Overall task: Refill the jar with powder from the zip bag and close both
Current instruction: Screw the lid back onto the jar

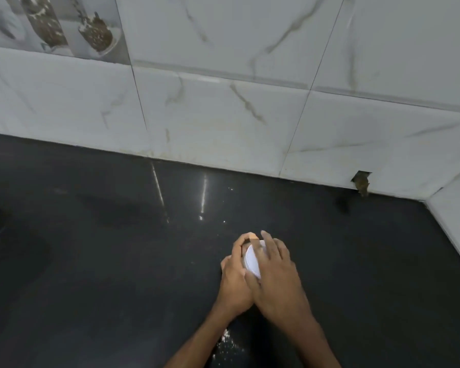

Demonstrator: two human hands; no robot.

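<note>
Below, glossy black counter (104, 261), marble-tiled wall (223, 115); left hand (234, 280) grips jar, right hand (276, 277) clasps white lid (251, 261).

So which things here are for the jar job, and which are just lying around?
For the job:
- white lid, on top of the jar, which is mostly hidden
- left hand, wrapped around the jar
- right hand, on the lid

Just there:
- spilled white powder on the black counter
- tiled wall

The zip bag isn't in view.
</note>
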